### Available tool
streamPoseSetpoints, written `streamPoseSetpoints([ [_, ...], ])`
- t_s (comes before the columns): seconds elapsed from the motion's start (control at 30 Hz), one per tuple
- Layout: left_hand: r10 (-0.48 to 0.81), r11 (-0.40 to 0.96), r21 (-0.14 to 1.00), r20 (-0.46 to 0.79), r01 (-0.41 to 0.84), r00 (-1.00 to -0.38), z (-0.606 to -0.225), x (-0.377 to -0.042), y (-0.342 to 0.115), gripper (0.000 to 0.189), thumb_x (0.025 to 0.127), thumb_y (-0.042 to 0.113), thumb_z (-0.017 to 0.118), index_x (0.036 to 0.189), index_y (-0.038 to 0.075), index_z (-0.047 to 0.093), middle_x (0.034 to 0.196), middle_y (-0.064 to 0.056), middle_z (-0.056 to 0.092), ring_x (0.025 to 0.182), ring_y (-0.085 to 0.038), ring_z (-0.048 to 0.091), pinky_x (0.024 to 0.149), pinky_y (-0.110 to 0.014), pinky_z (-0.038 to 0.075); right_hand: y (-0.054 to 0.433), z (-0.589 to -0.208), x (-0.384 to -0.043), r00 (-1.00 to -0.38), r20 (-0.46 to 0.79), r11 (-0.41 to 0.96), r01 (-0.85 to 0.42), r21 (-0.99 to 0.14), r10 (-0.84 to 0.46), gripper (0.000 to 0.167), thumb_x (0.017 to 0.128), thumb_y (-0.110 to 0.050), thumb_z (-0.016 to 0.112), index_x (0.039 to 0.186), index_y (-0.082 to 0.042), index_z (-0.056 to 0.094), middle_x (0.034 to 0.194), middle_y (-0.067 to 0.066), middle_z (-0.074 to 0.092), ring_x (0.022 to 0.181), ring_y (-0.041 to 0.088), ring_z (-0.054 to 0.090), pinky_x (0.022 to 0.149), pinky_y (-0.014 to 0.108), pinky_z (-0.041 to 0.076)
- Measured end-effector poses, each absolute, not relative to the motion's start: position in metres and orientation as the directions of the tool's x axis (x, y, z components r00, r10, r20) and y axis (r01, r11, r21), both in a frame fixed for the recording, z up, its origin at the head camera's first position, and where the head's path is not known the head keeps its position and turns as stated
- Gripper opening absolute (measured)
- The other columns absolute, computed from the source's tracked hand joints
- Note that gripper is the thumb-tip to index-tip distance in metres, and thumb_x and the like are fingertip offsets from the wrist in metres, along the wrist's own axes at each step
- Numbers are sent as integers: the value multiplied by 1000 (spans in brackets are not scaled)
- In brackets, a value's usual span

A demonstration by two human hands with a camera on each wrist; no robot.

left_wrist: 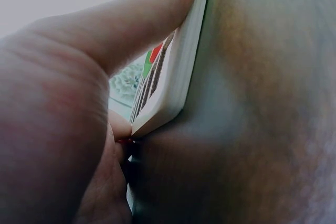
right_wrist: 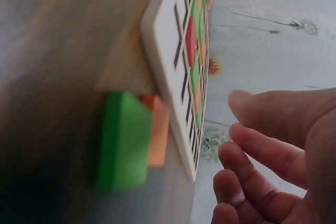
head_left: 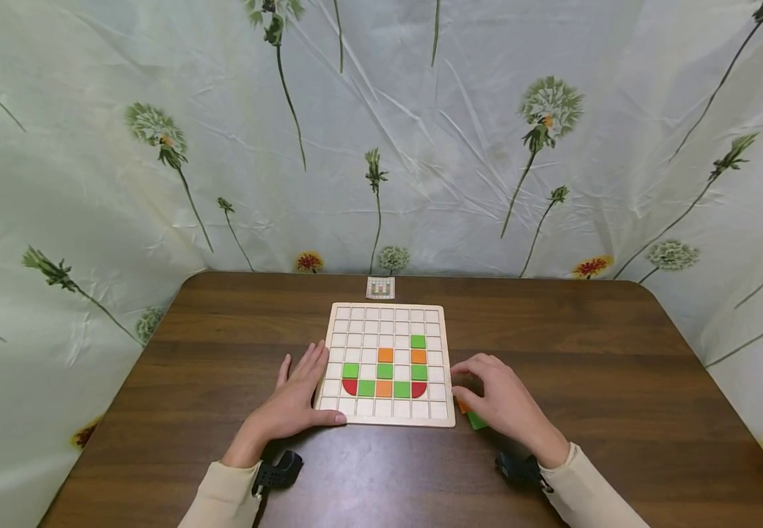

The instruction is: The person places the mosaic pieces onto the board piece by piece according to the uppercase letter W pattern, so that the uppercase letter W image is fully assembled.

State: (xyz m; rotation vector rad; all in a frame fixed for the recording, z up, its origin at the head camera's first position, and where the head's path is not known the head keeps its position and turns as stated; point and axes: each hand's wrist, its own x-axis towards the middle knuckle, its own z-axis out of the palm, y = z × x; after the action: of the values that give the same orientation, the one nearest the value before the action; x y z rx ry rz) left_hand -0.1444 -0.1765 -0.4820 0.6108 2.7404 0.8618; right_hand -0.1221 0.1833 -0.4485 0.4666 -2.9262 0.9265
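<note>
A white gridded board (head_left: pixel 361 320) with a light wooden rim lies on the table. Green and orange square tiles on it form three upright columns joined by a bottom row, the right column being tallest. Red rounded tiles (head_left: pixel 349 387) sit at both ends of that row. My left hand (head_left: pixel 292 400) rests along the board's left edge, fingers spread and thumb on the front left corner. Just off the right edge, my right hand (head_left: pixel 503 400) hovers with fingers loosely bent and nothing between them. Below it lie a green tile (right_wrist: pixel 126 145) and an orange tile (right_wrist: pixel 158 135), close together.
A small card (head_left: pixel 380 287) printed with a grid pattern lies behind the board, near the far edge of the dark wooden table (head_left: pixel 256 315). Beyond that edge hangs a pale curtain (head_left: pixel 460 147) with a dandelion print. Each wrist wears a black band (head_left: pixel 280 471).
</note>
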Motion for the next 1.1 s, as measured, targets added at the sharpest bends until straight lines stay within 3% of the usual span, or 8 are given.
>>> streamPoseSetpoints([
  [0.83, 446, 744, 582, -66, 328, -893, -480, -143, -177, 123, 77, 62, 78, 160, -1, 12, 168, -14, 6, 155, -32, 2, 116, -59, -11, 211, -467, -118, -952, 44, 771, -271, -576, -302, 14, 88, -18, 78, 102, -17, 77, 93, -10, 63, 84, 9, 55, 74, 30, 49],
  [1.1, 444, 745, 586, -82, 317, -892, -480, -144, -177, 123, 77, 63, 77, 160, 1, 12, 168, -13, 5, 155, -31, 1, 116, -59, -11, 213, -463, -120, -955, 37, 801, -268, -535, -294, 19, 88, -10, 76, 107, -12, 76, 98, -6, 65, 88, 12, 57, 79, 37, 51],
])
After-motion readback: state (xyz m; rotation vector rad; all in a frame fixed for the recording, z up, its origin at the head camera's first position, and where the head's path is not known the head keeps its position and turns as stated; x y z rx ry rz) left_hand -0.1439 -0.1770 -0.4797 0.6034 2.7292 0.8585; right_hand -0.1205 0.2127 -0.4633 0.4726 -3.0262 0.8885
